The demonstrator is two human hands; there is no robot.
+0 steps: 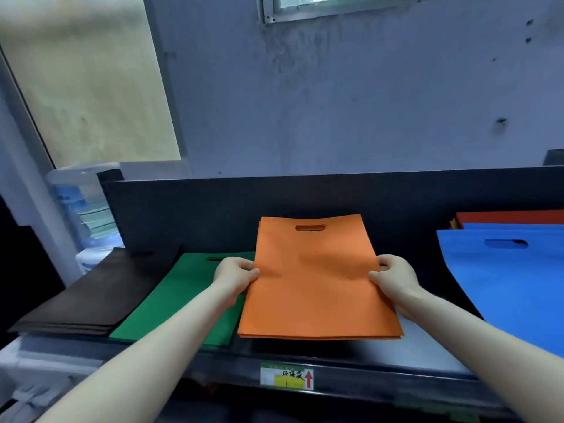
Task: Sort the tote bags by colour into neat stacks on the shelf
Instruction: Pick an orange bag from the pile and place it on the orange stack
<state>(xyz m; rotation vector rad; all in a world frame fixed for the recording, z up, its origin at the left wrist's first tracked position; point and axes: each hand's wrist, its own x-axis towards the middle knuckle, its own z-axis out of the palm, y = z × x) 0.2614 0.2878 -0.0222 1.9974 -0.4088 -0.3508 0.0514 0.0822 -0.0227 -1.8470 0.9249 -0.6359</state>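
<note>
Left hand (235,274), right hand (393,276) on bags (317,288)

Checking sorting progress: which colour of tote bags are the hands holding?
The orange stack, between the green bag and the blue bags: the left hand and right hand pinch its side edges. Nothing else is held.

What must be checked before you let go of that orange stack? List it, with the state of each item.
1. Left hand and right hand grip the orange stack by its side edges: ok.
2. Stack edges flush: not ok, the layers fan slightly at the near edge.
3. Clear of the green bags: not ok, it overlaps their right side.
4. Gap to the blue bags: ok.
5. Stack resting flat on the shelf: cannot tell.
</note>
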